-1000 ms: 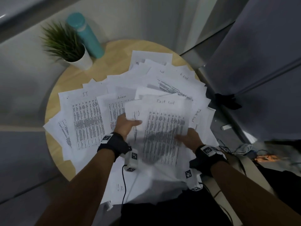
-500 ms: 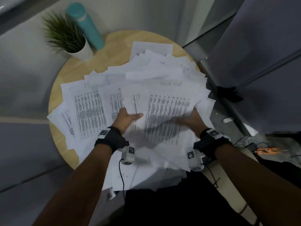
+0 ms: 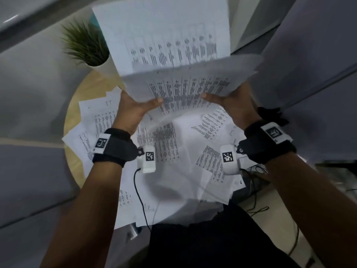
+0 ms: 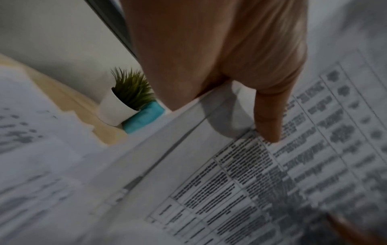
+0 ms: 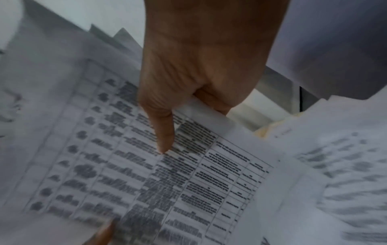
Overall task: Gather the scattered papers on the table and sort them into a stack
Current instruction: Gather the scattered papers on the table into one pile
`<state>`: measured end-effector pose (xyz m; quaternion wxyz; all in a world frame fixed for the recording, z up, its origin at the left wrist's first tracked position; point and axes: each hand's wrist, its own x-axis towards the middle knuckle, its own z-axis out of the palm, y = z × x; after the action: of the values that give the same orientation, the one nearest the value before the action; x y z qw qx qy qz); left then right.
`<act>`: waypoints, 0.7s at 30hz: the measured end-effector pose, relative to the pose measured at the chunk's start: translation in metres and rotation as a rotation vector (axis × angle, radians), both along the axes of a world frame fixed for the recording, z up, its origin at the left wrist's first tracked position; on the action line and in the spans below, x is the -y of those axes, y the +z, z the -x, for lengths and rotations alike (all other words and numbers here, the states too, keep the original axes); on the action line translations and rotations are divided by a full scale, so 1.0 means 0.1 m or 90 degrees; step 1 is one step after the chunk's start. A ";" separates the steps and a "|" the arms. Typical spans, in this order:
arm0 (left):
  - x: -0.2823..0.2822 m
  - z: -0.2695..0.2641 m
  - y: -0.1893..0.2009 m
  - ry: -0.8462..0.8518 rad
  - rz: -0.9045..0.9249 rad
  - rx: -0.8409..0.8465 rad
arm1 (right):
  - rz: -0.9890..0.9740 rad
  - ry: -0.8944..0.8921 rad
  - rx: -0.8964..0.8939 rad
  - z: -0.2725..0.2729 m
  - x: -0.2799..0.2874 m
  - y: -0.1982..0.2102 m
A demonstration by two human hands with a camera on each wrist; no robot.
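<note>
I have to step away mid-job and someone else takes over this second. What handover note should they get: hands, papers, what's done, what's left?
Left hand: grip on the left edge of the lifted bundle, thumb on top.
Right hand: grip on its right edge, thumb on top.
The bundle is held above the table, its sheets fanned and uneven.
Scattered sheets lie overlapping on the table below.
Done: one batch gathered and raised.
Left: collect the remaining sheets, square everything into one stack.
</note>
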<state>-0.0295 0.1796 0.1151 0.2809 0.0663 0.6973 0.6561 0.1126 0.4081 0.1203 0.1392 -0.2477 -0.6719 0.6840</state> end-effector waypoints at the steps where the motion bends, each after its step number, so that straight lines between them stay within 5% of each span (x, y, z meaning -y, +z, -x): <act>1: 0.00 -0.04 -0.06 -0.022 0.041 0.009 | -0.002 0.000 0.024 0.00 0.03 -0.08; 6: -0.05 -0.01 -0.26 -0.042 0.138 -0.025 | 0.002 -0.024 0.061 0.04 0.12 -0.21; 11: -0.07 0.06 -0.14 0.024 0.065 -0.071 | 0.027 -0.040 -0.015 0.10 0.08 -0.11; 17: -0.18 0.06 -0.32 -0.109 0.163 -0.032 | -0.036 0.039 0.198 0.16 0.09 -0.50; 21: -0.27 0.10 -0.28 -0.067 0.099 -0.022 | 0.012 -0.036 0.168 0.20 0.12 -0.48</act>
<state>-0.0397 0.2067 0.0875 0.3072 0.0918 0.7462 0.5834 0.0925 0.3960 0.0724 0.0664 -0.3555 -0.6705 0.6479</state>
